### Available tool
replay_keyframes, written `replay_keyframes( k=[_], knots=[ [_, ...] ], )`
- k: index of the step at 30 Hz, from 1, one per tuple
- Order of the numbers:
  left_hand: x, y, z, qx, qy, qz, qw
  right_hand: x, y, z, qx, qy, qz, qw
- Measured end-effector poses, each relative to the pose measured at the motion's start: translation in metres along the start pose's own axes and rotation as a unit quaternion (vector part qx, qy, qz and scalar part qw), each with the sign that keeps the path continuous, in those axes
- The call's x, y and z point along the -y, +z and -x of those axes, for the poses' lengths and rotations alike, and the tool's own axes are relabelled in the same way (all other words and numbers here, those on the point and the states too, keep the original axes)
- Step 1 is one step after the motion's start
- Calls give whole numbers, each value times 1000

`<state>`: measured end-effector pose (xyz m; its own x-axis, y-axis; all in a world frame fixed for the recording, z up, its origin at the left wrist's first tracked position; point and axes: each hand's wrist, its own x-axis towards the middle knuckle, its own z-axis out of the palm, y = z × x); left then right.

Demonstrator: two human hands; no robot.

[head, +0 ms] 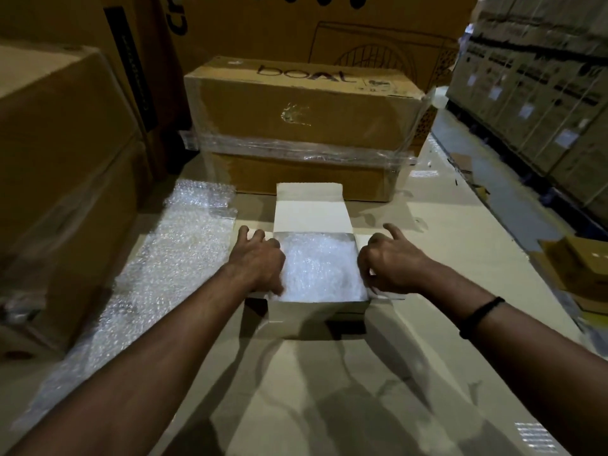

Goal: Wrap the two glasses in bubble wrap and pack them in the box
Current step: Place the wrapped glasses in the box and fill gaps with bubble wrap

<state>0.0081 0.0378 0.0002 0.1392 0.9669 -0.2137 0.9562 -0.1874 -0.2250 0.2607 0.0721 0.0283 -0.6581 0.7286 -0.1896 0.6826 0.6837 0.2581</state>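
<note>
Head view: The box (316, 307), small, rectangular, of smooth pale card, sits open on a flat cardboard surface (329, 390), rear lid flap upright. Crinkled, glossy bubble wrap (320, 268) fills its cavity; the glasses cannot be made out beneath it. Left hand (258, 261) grips the left wall, fingers curled over the side flap. Right hand (391, 261) grips the right wall, index finger extended. A loose bubble sheet (171, 255) lies left of the box. A film-banded carton (296, 106) stands behind.

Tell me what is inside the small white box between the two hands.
Bubble wrap fills the open box nearly to its rim. No bare glass shows; whatever lies within or under the wrap, and the box floor, is covered.
</note>
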Motion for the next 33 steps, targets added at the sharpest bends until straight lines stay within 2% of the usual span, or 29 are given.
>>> replay_keyframes(
  k=[7, 13, 19, 22, 25, 27, 30, 33],
  knots=[
    [-2, 3, -12, 31, 4, -36, 999, 3, -9, -6, 44, -34, 83, 995],
    [0, 3, -13, 38, 10, -44, 998, 14, -8, -14, 100, -31, 131, 986],
    [-1, 4, -12, 35, 15, -42, 998, 24, 1, -25, 142, -3, 102, 985],
    [2, -1, -10, 25, 16, -8, 1000, 16, -9, -27, 186, 5, 35, 982],
    [6, -8, -11, -15, 19, 58, 998, -3, -23, -31, 142, 37, -52, 988],
    [3, -10, -12, 4, 17, 69, 997, -7, -24, -38, 138, 53, -39, 988],
    [-7, -5, -19, 38, 19, 43, 998, 0, -11, -52, 200, 54, -23, 978],
    [-12, 0, -28, 45, 21, 22, 999, 6, -1, -65, 224, 49, -3, 973]
  ],
)
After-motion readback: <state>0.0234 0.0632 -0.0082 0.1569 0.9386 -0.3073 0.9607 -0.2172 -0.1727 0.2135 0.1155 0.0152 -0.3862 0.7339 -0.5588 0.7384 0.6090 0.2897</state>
